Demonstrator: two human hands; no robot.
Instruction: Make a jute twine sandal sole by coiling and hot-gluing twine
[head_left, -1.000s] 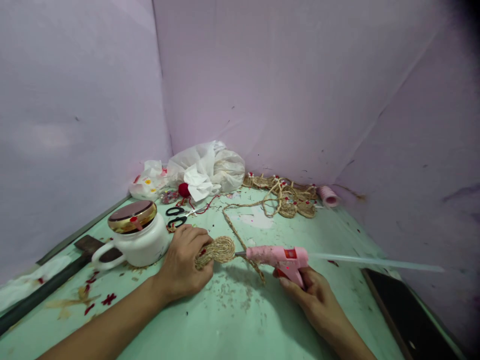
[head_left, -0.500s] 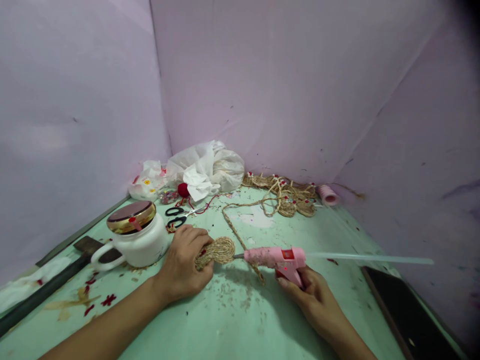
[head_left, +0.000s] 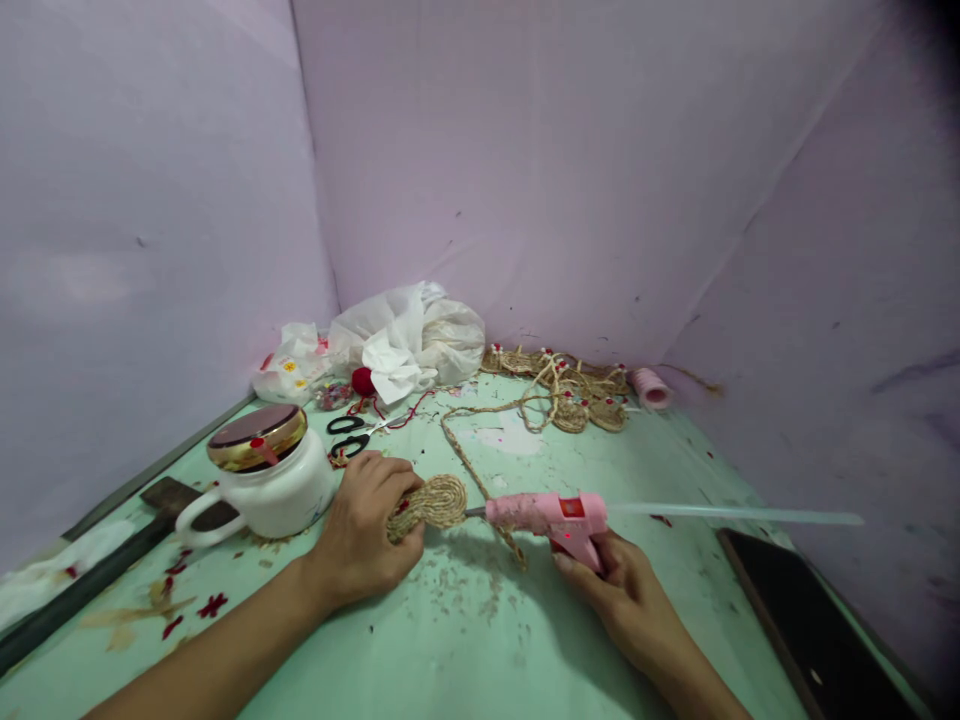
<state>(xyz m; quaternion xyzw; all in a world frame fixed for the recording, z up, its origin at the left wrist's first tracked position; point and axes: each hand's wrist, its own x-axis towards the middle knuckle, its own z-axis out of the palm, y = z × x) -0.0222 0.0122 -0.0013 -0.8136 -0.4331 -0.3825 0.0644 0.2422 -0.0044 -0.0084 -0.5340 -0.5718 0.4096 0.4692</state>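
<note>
My left hand [head_left: 375, 530] is closed around a coiled jute rope piece [head_left: 441, 500], whose rounded spiral end sticks out toward the right past my fingers. In my right hand [head_left: 622, 590] is a pink hot glue gun [head_left: 551, 515], held by its handle, with its metal nozzle at the edge of the coil. A long translucent glue stick [head_left: 735, 514] juts from the back of the gun. Behind the nozzle, a loose jute cord [head_left: 469, 458] runs over the green table [head_left: 450, 650], partly hidden by the gun.
On the left stand a white mug [head_left: 277, 495] with a gold-rimmed lid and a hammer [head_left: 97, 575]. Black-handled scissors [head_left: 349, 440], a plastic bag [head_left: 412, 335], finished-looking jute pieces [head_left: 570, 412] and a pink spool [head_left: 651, 388] lie farther back. A dark phone-like slab [head_left: 810, 630] is at right.
The view has shifted very slightly, moving everything a little to the left. Both hands keep their holds, and the nozzle stays at the coil's edge.
</note>
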